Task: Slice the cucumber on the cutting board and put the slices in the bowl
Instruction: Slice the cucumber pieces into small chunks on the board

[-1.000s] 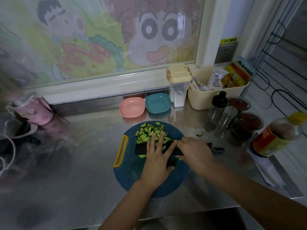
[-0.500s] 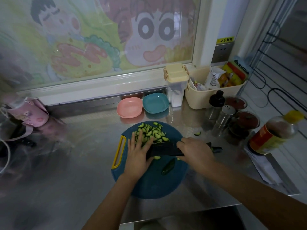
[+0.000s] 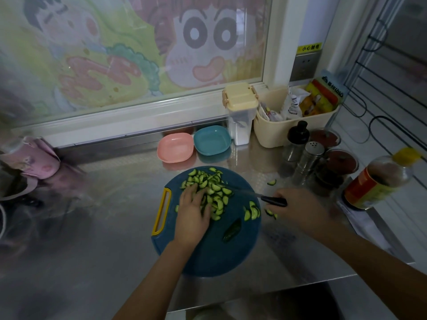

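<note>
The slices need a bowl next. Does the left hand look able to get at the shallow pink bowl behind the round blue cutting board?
Probably yes: the left hand rests on the green cucumber slices, with only bare steel counter between board and pink bowl.

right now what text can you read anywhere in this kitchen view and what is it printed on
"小心触电": on the yellow sticker above the grey wall socket.
Orange and blue food packets in the cream plastic basket: print too blurred to read.
Small white tube in the same basket: print too small to read.
Red and yellow label on the clear plastic bottle with the yellow cap: blurred, unreadable.
</note>
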